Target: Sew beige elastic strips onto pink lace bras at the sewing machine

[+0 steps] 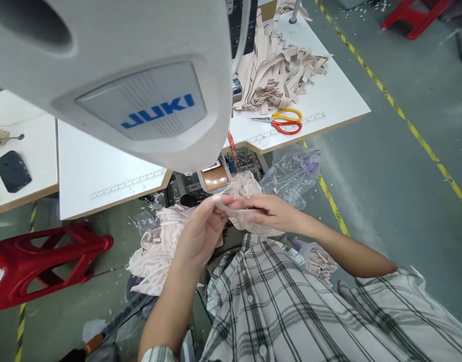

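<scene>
Left hand (203, 229): pinches the thin, pale-pink lace fabric (243, 221) at its 3 o'clock.
Right hand (273, 212): grips the lace fabric, at its 8 o'clock.
Lace fabric: between both.

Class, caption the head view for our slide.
Left hand and right hand hold pale fabric near a JUKI machine.

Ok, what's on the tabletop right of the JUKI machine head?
A heap of pale fabric strips, scissors and ruler markings; a metal post stands farther back. Whatever lies beneath the heap or behind the machine head is hidden.
</scene>
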{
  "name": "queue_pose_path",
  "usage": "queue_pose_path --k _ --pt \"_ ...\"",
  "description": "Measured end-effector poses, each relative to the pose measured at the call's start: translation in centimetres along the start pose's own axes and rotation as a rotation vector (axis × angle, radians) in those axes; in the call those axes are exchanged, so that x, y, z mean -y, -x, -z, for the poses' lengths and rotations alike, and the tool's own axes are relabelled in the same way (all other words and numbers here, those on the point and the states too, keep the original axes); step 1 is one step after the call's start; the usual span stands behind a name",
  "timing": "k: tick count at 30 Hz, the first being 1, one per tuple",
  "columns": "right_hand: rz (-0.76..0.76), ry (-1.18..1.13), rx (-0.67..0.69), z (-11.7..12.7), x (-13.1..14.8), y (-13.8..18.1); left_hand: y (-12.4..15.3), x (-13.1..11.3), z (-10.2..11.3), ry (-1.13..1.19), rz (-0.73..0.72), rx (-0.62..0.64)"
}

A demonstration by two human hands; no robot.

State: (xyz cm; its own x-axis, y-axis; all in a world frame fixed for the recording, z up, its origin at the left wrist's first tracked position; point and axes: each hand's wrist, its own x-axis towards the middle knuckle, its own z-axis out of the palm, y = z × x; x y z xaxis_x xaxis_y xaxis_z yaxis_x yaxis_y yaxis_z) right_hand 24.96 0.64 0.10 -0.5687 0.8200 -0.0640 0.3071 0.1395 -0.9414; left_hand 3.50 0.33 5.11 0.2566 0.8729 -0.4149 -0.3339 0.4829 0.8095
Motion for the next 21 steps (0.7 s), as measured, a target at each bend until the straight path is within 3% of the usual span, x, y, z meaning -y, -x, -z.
queue_pose_path --k 5,8,10,14,16,19,21 --pt "0.082 0.401 0.11 1.7 -2.9 1.0 2.4 -7.1 4.7 0.175 -0.301 -0.326" --pt "0.061 0.44 0.1 2.6 -3.7 1.6 3.0 -10.3 7.2 0.412 -0.551 -0.465" --pt "0.037 0.414 0.085 3.1 -3.8 2.0 2.9 -11.2 8.7 0.499 -0.614 -0.524" --pt "-0.102 0.219 0.044 3.5 -3.7 2.6 2.1 -11.3 11.6 0.479 -0.609 -0.677" --pt "-0.191 0.123 -0.035 3.0 -3.7 2.6 1.5 -11.2 12.8 0.434 -0.539 -0.813" --pt "-0.303 0.036 -0.328 1.4 -3.9 2.4 0.6 -10.8 14.3 0.37 -0.344 -1.058" --pt "-0.312 -0.053 -0.609 0.2 -4.1 2.2 0.2 -10.3 15.0 0.357 -0.264 -1.118"
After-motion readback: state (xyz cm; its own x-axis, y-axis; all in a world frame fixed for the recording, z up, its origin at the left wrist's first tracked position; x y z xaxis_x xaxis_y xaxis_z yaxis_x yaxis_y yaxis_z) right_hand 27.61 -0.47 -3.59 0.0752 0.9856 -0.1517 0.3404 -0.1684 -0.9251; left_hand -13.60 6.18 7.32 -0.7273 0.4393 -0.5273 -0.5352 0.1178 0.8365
